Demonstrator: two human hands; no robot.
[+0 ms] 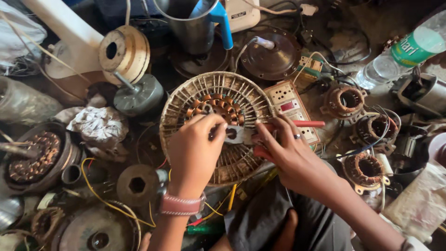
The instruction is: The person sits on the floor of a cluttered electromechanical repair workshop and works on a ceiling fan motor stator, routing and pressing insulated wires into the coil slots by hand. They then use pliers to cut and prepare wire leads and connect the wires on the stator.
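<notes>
The left hand (193, 151) pinches at the hub of the round fan stator (216, 125); the right hand (283, 151) grips red-handled pliers (297, 124) beside it. A socket board (292, 109) crowds the stator's right edge, wound coils (344, 100) beyond, crumpled cloth (100, 125) left.

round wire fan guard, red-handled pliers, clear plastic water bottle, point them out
round wire fan guard (186, 100), head view, upper left rim
red-handled pliers (309, 123), head view, upper handle
clear plastic water bottle (381, 69), head view, clear body

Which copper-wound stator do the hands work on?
The big round ribbed one at centre under both hands; smaller stators lie untouched at right.
</notes>
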